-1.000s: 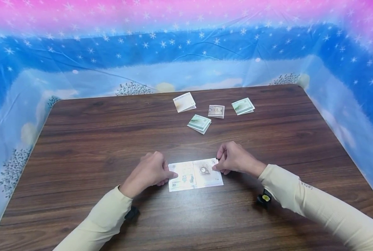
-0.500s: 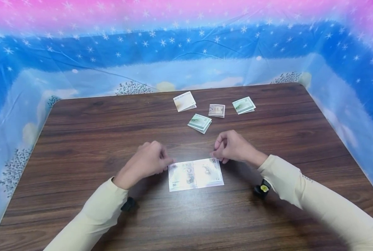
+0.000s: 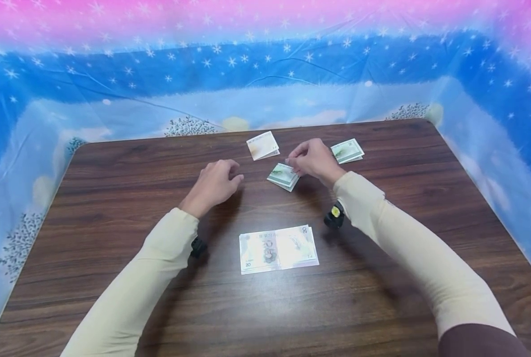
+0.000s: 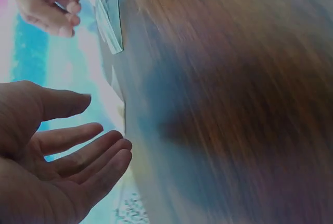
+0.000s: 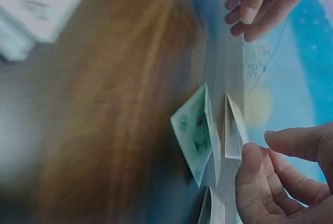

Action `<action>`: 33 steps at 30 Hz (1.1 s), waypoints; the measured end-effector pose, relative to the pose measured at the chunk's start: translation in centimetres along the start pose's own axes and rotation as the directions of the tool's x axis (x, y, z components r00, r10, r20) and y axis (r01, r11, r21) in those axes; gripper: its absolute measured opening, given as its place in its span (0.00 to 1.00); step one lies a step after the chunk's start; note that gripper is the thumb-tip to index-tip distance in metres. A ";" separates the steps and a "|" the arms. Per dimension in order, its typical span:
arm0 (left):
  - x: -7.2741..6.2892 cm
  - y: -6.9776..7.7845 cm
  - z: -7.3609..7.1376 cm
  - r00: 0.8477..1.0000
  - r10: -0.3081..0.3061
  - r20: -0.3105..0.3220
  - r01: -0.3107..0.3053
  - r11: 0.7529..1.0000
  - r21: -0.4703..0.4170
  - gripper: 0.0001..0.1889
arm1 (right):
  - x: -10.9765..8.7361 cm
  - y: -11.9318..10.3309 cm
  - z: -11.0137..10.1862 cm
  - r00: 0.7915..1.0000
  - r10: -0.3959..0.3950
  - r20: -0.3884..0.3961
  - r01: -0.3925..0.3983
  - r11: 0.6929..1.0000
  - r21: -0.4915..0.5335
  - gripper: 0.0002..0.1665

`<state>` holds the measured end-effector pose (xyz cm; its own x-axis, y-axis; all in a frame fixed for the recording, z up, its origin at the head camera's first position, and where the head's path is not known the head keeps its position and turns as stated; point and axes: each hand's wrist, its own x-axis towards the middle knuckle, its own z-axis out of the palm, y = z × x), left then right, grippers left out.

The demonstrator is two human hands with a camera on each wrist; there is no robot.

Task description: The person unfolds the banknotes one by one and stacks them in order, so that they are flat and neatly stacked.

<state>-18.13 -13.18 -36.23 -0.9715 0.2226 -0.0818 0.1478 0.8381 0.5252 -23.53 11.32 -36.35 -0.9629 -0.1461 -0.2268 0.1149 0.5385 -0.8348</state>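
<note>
A flat 20 banknote, apparently on top of other paper with edges showing beneath, lies mid-table with both hands off it. My left hand hovers left of the folded notes, its fingers loosely bent and holding nothing. The right hand is over the folded notes, above and beside a green folded banknote. In the right wrist view that hand's thumb and fingertips grip nothing visible; the green note stands apart from them. A small brownish folded note is hidden by the right hand in the head view.
Toward the back of the wooden table are a pale folded note and another green folded note to the right. A snowflake-patterned cloth surrounds the far and side edges.
Both hands have left the flat banknote and moved forward, away from the body. My right hand has reached the folded notes and covers the brownish one; the flat banknote stays in place.
</note>
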 end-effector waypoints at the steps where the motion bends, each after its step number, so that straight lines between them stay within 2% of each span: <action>1: 0.4 -0.1 0.1 1.000 -0.004 0.000 0.004 1.000 -0.013 0.21 | 0.5 -0.2 0.1 1.000 0.005 -0.012 -0.006 1.000 -0.009 0.09; 8: 2.5 -0.3 1.0 1.000 0.024 0.007 -0.024 0.999 -0.042 0.21 | 3.4 -0.9 1.1 0.998 0.026 -0.063 -0.026 1.000 0.007 0.10; 12: 3.7 0.3 1.6 0.998 0.062 0.019 -0.063 0.998 0.030 0.21 | 4.5 -0.8 1.5 0.994 0.079 -0.072 -0.073 0.994 0.082 0.10; 16: 4.9 0.7 2.1 0.993 0.114 0.026 -0.116 0.986 0.120 0.18 | 5.4 -0.9 1.9 0.989 0.135 -0.060 -0.123 0.977 0.174 0.13; 20: 5.7 0.9 2.5 0.988 0.133 0.079 -0.145 0.974 0.175 0.17 | 5.7 -1.3 2.2 0.985 0.173 -0.029 -0.160 0.955 0.249 0.16; 25: 6.0 1.1 3.0 0.982 0.097 0.159 -0.130 0.968 0.216 0.24 | 5.7 -1.5 2.4 0.976 0.214 0.023 -0.210 0.919 0.333 0.18; 29: 6.0 1.2 3.2 0.981 0.099 0.169 -0.139 0.960 0.245 0.22 | 5.7 -1.6 2.2 0.967 0.245 0.062 -0.250 0.889 0.385 0.20; 33: 5.9 1.3 3.2 0.978 0.101 0.184 -0.143 0.963 0.230 0.22 | 5.8 -1.4 1.9 0.956 0.276 0.095 -0.290 0.863 0.414 0.22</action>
<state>-23.08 -9.20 -38.69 -0.9009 0.3937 -0.1826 0.3234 0.8896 0.3226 -28.83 8.16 -37.42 -0.8662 -0.0696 -0.4948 0.4793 0.1637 -0.8622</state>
